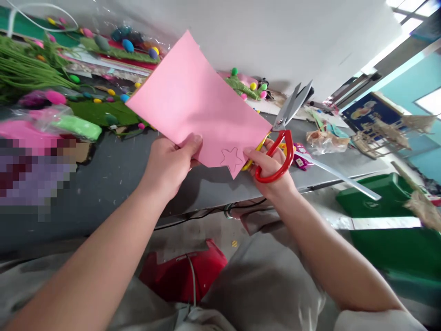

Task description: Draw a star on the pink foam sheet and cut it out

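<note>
A sheet of pink paper (193,96) is held up over the grey table, with a small star outline drawn near its lower right edge. The edge beside the star is notched. My left hand (172,158) pinches the sheet's lower left edge, thumb on top. At the lower right, my right hand (272,165) grips the paper between thumb and fingers. Scissors with red handles (275,172) hang on that same hand, their blades pointing up and away, slightly apart and clear of the paper. Something yellow, partly hidden, lies by the right fingers.
Green leaf strips with coloured balls (113,110) and green stems (27,64) lie along the back left of the table (113,170). A clear stick (347,177) sticks out past the right edge. Green bins (386,197) stand at right; a red object (186,271) is below.
</note>
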Demonstrator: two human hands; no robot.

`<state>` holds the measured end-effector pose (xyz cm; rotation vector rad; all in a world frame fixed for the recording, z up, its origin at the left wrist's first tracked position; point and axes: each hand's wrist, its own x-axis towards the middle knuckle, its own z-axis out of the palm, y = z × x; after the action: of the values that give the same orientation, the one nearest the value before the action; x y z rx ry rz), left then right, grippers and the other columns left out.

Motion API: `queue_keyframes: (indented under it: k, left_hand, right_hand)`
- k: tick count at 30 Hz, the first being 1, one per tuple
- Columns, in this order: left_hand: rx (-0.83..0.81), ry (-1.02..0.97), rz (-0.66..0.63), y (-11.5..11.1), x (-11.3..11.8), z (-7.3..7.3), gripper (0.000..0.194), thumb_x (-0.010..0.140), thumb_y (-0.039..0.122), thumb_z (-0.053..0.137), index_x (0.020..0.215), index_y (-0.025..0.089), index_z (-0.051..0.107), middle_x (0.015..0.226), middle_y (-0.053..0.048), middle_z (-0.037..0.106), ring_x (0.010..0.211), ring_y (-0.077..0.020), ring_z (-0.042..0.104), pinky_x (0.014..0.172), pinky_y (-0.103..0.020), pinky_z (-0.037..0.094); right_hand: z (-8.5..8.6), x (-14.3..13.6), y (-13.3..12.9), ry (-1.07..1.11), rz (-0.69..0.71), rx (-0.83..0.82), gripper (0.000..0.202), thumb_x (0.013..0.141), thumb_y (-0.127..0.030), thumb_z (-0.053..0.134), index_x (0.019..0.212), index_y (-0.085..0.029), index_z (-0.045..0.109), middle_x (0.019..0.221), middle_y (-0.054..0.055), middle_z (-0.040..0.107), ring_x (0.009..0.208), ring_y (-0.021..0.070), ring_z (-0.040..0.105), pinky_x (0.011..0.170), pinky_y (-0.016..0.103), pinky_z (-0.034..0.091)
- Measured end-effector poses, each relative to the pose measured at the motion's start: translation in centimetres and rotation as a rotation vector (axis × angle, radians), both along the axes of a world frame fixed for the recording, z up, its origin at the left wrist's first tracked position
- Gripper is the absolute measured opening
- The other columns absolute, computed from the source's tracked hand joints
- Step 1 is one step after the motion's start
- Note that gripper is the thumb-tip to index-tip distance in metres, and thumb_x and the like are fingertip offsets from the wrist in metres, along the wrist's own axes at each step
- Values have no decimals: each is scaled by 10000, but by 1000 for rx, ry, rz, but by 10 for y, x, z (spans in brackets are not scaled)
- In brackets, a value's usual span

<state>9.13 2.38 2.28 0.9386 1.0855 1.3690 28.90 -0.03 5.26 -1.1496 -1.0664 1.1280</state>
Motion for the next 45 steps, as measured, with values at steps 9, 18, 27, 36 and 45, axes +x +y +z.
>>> queue_keyframes:
  k: [9,18,27,36,45]
  left_hand:
    - [3,-74,60,9,-19,11,252,806,372,871,945,235,712,965,-17,790,967,-252,780,664,-316,654]
    - [189,-361,190,55,-15,21,209,835,309,856,975,232,721,1212,-71,781,1178,-288,748,892,-434,703]
    - [74,-511,317,91,-10,35,185,808,250,881,929,218,745,1088,-57,797,1019,-245,787,692,-303,696]
    - [171,-634,305,89,-7,36,117,886,133,796,989,164,751,1030,-48,801,872,-167,781,642,-231,657]
    - [168,-685,292,90,-3,36,110,895,88,787,981,135,738,936,-28,817,819,-162,803,763,-297,702]
  right_hand:
    - [-2,12,-12,-16,22,-108,345,776,-331,884,913,-218,587,907,28,735,595,129,655,526,281,495]
    - [-6,18,-41,-207,256,-286,448,929,-634,712,975,-234,517,706,-67,520,406,59,413,422,245,207]
    - [4,23,-9,-362,428,-185,488,965,-714,602,1025,-255,448,839,-36,464,641,121,402,605,300,351]
    - [-8,15,11,-320,410,-183,570,895,-749,681,1019,-234,470,779,-48,474,600,101,440,534,270,352]
    - [-7,7,14,-339,304,-220,504,949,-688,657,958,-223,461,740,-67,497,480,65,463,458,239,301]
